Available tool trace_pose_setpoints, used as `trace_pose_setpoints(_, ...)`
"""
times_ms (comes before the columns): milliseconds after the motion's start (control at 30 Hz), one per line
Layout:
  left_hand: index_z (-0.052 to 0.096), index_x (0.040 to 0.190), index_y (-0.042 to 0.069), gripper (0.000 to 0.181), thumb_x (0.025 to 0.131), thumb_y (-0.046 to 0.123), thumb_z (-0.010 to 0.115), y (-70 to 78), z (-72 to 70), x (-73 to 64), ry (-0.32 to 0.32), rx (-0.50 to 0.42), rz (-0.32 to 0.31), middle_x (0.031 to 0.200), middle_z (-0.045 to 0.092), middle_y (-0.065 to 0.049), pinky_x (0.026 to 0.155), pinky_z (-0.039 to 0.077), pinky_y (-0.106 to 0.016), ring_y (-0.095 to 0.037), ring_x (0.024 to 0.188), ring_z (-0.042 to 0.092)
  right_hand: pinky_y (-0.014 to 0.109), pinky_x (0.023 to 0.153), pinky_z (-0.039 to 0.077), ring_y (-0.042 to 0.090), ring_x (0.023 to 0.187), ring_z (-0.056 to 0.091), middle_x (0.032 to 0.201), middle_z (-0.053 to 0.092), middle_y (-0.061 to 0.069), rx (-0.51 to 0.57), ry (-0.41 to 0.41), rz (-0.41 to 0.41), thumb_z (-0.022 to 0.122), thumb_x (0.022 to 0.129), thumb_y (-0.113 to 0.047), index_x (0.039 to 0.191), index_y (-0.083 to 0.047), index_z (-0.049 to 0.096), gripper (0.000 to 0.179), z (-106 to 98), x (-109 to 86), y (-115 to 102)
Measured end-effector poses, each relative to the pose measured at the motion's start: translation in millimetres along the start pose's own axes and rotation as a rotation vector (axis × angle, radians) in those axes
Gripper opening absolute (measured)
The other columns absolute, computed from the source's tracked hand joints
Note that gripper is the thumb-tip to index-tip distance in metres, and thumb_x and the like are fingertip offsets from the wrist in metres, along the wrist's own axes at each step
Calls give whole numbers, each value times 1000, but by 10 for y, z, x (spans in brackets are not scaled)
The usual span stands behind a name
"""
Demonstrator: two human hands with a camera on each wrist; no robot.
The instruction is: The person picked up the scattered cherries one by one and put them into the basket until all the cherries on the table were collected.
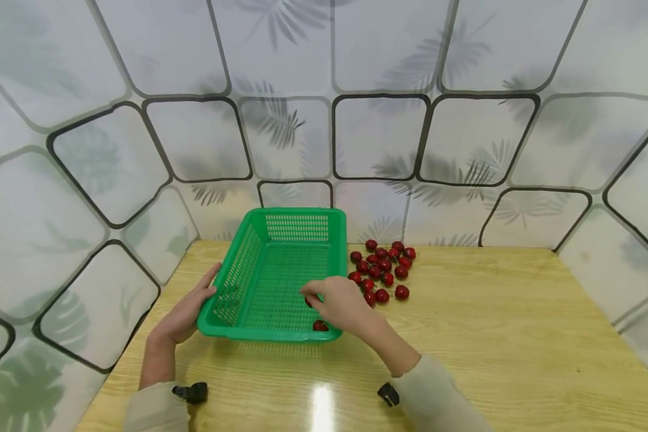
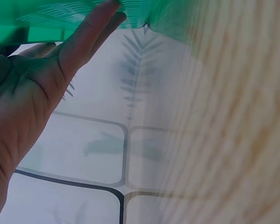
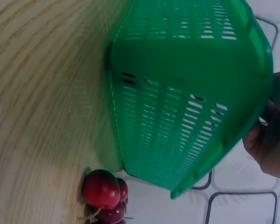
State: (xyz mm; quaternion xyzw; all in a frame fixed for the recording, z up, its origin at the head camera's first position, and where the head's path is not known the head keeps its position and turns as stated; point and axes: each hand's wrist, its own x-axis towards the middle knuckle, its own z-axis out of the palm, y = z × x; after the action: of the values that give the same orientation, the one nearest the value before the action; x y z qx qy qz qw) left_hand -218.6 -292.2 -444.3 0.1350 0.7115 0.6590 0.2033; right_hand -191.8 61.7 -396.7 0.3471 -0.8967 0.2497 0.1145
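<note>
A green plastic basket (image 1: 294, 282) with slotted walls stands on the table. My left hand (image 1: 186, 312) rests against its left side; in the left wrist view the fingers (image 2: 91, 39) lie fairly straight along the outside wall. Over the basket's right part, my right hand (image 1: 342, 306) pinches a dark red cherry (image 1: 309, 302) between thumb and fingers. Another cherry (image 1: 320, 325) lies inside at the near right corner. In the right wrist view the hand (image 3: 273, 135) is beyond the basket rim (image 3: 269, 70), and the pinched cherry is hidden.
Several loose red cherries (image 1: 384, 264), some with stems, lie on the wooden table (image 1: 497, 324) just right of the basket. A cherry (image 3: 101, 189) shows close up in the right wrist view. Patterned white walls (image 1: 380, 138) enclose the table at the back and sides.
</note>
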Motion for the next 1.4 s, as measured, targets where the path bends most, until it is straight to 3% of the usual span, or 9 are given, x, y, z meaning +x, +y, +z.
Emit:
trace_pose_setpoints(267, -19, 158, 22, 64, 112, 32, 24, -8, -5, -10, -35, -7, 25, 163, -17, -18, 84, 53, -27, -14, 90, 67, 29, 57, 53, 18, 79, 70, 94, 76, 0, -242, -164, -5, 61, 97, -9, 111, -16, 77, 22, 215, 103, -76)
trace_pose_setpoints(400, -19, 158, 22, 65, 112, 33, 25, -7, -6, -2, -34, -10, 22, 163, -14, -19, 83, 53, -28, -15, 88, 67, 30, 56, 53, 17, 75, 68, 88, 75, -1, -306, -186, -24, 62, 94, -5, 107, -18, 78, 24, 260, 143, -103)
trace_pose_setpoints(800, -17, 158, 24, 63, 112, 33, 25, 14, 4, -3, -22, 5, 10, 163, -16, -17, 84, 53, -28, -15, 93, 66, 27, 62, 55, 18, 82, 71, 98, 76, 2, -148, -186, 41, 62, 92, 1, 106, -11, 78, 24, 302, 159, -73)
trace_pose_setpoints(1400, -16, 158, 23, 64, 112, 33, 26, 28, 15, -10, -5, 22, 1, 163, -18, -15, 84, 52, -27, -14, 97, 64, 25, 66, 54, 15, 81, 69, 100, 75, 2, -45, -266, 91, 59, 92, 3, 105, -11, 79, 28, 300, 153, -54)
